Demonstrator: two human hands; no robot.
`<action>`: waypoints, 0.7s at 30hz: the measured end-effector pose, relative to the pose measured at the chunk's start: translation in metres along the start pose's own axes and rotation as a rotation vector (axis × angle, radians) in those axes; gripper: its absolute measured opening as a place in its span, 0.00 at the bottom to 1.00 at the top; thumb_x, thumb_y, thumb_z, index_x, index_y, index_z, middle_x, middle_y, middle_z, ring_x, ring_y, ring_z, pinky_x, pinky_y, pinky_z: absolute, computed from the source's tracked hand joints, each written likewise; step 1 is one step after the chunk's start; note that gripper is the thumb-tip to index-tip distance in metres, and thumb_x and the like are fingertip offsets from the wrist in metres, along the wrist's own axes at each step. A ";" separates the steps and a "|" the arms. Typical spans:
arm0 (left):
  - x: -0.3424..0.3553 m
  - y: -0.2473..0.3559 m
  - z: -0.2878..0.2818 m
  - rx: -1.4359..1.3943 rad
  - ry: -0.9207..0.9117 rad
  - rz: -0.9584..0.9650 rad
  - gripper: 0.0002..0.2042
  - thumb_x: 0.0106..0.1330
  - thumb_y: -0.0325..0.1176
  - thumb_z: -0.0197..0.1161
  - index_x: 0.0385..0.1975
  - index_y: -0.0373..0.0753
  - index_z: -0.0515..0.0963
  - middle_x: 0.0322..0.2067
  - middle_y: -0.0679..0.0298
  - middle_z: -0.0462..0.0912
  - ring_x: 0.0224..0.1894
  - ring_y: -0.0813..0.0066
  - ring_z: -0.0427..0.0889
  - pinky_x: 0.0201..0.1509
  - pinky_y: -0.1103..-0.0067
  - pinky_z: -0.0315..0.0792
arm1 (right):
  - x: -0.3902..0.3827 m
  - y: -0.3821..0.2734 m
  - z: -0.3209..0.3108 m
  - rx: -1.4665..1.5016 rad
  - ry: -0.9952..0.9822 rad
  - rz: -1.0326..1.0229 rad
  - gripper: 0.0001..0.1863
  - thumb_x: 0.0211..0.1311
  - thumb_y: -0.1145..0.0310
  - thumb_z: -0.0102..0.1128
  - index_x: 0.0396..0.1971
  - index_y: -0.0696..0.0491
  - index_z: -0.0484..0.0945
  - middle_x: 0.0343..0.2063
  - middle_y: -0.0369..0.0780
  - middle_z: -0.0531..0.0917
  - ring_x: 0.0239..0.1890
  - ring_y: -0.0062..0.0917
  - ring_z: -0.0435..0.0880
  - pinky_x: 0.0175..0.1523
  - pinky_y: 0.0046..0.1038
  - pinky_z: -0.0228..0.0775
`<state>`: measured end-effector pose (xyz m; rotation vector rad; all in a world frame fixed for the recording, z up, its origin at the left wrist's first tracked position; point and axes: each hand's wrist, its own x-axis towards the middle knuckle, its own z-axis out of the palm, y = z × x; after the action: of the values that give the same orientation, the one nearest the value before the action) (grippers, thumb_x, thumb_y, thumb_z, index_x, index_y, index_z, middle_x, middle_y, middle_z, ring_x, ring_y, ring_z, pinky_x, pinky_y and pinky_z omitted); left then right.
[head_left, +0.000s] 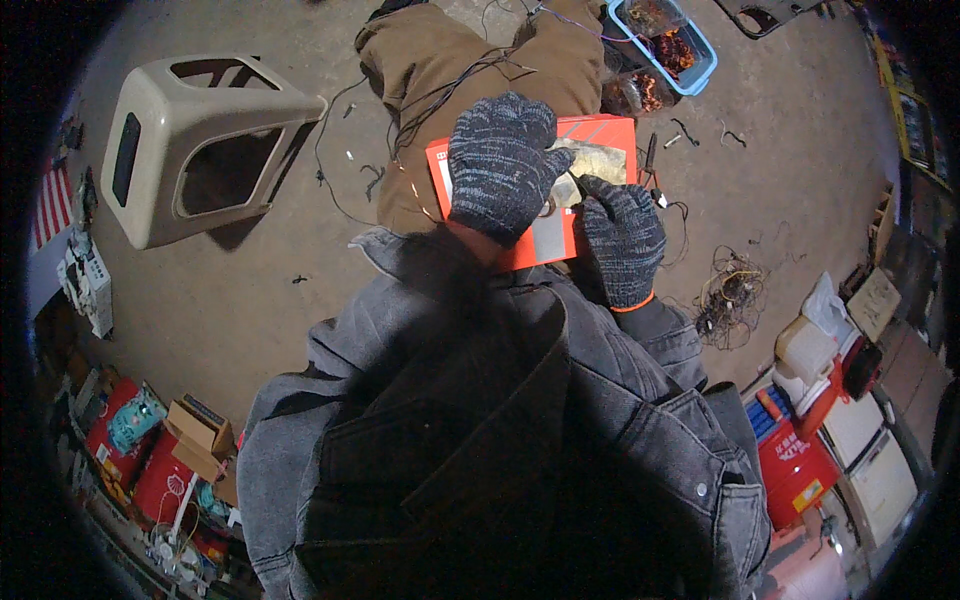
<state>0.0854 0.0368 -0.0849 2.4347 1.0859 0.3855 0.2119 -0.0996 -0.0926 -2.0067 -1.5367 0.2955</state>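
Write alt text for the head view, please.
Two hands in dark knit gloves, left hand and right hand, rest on an orange flat box over the person's lap. A beige plastic housing and loose wires lie on the concrete floor.

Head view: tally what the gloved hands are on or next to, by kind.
Gloved hands: 2 (left hand, right hand)
Orange flat box: 1
Pale crumpled piece: 1
Blue plastic bin: 1
Beige plastic housing: 1
Total: 6

The flat box point(590, 135) rests on the person's lap under both hands, left hand point(500, 165) beside right hand point(622, 240), with the plastic housing point(190, 140) on the floor point(250, 290) to the left, the wire tangle point(735, 290) right, and the bin point(665, 40) beyond.
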 end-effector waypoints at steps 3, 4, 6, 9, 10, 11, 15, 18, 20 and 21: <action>-0.001 0.000 0.000 0.001 -0.005 -0.005 0.16 0.56 0.47 0.64 0.32 0.40 0.79 0.31 0.57 0.79 0.40 0.58 0.78 0.48 0.65 0.67 | 0.000 0.000 0.000 0.006 0.005 -0.009 0.14 0.51 0.75 0.63 0.41 0.51 0.83 0.30 0.40 0.79 0.33 0.34 0.79 0.38 0.34 0.73; -0.001 0.000 0.000 -0.002 -0.010 -0.006 0.16 0.56 0.47 0.64 0.32 0.40 0.79 0.32 0.57 0.79 0.41 0.58 0.77 0.48 0.65 0.67 | 0.000 0.000 0.000 0.004 0.004 -0.011 0.14 0.51 0.75 0.63 0.40 0.51 0.83 0.29 0.40 0.79 0.33 0.34 0.79 0.38 0.35 0.72; -0.001 0.000 0.000 0.000 -0.009 -0.009 0.16 0.56 0.47 0.64 0.33 0.40 0.79 0.32 0.57 0.79 0.41 0.58 0.77 0.48 0.65 0.67 | 0.000 0.000 0.000 -0.004 0.000 -0.005 0.14 0.51 0.74 0.63 0.41 0.50 0.83 0.29 0.40 0.78 0.33 0.34 0.79 0.38 0.35 0.72; -0.001 0.000 0.000 0.002 0.001 -0.004 0.16 0.56 0.47 0.65 0.34 0.40 0.78 0.33 0.57 0.79 0.42 0.58 0.77 0.48 0.65 0.67 | -0.001 -0.003 0.001 -0.058 -0.002 -0.003 0.15 0.51 0.73 0.64 0.41 0.48 0.83 0.29 0.40 0.78 0.33 0.34 0.79 0.38 0.35 0.73; -0.002 0.000 0.000 -0.007 0.003 0.004 0.17 0.56 0.47 0.65 0.34 0.40 0.78 0.33 0.57 0.79 0.42 0.58 0.77 0.48 0.65 0.67 | -0.002 -0.004 0.001 -0.099 0.001 -0.019 0.15 0.51 0.73 0.64 0.42 0.47 0.83 0.29 0.40 0.78 0.33 0.34 0.79 0.37 0.35 0.73; -0.002 0.000 0.000 -0.019 0.000 0.010 0.17 0.56 0.47 0.65 0.34 0.40 0.78 0.33 0.57 0.79 0.42 0.58 0.77 0.48 0.64 0.67 | -0.002 -0.005 0.001 -0.139 0.004 -0.036 0.16 0.51 0.72 0.65 0.42 0.46 0.83 0.29 0.39 0.78 0.33 0.34 0.79 0.36 0.35 0.73; -0.003 -0.002 0.001 -0.032 0.020 0.029 0.17 0.56 0.48 0.65 0.34 0.40 0.77 0.32 0.57 0.78 0.41 0.57 0.77 0.48 0.64 0.67 | -0.004 -0.008 0.003 -0.168 0.029 0.001 0.17 0.50 0.69 0.66 0.43 0.43 0.82 0.29 0.38 0.77 0.31 0.33 0.79 0.33 0.35 0.73; -0.003 -0.003 0.003 -0.036 0.056 0.053 0.18 0.56 0.48 0.65 0.33 0.39 0.77 0.32 0.56 0.78 0.40 0.57 0.76 0.48 0.64 0.67 | -0.005 -0.008 0.003 -0.196 0.031 0.011 0.17 0.50 0.68 0.66 0.43 0.42 0.82 0.30 0.38 0.77 0.31 0.33 0.79 0.32 0.35 0.73; -0.003 -0.004 0.004 -0.035 0.059 0.063 0.18 0.56 0.49 0.65 0.33 0.39 0.77 0.32 0.56 0.78 0.39 0.57 0.76 0.47 0.64 0.67 | -0.005 -0.007 0.003 -0.216 0.006 0.027 0.17 0.50 0.68 0.66 0.43 0.41 0.82 0.31 0.38 0.77 0.31 0.33 0.80 0.32 0.35 0.73; -0.003 -0.004 0.004 -0.038 0.059 0.063 0.17 0.56 0.49 0.64 0.33 0.39 0.77 0.31 0.56 0.77 0.39 0.57 0.76 0.47 0.64 0.67 | -0.004 -0.007 0.003 -0.213 0.012 0.014 0.17 0.50 0.68 0.66 0.43 0.42 0.82 0.31 0.38 0.77 0.32 0.33 0.80 0.32 0.35 0.73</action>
<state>0.0825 0.0354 -0.0911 2.4421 1.0188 0.4968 0.2033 -0.1016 -0.0918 -2.1780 -1.6048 0.1290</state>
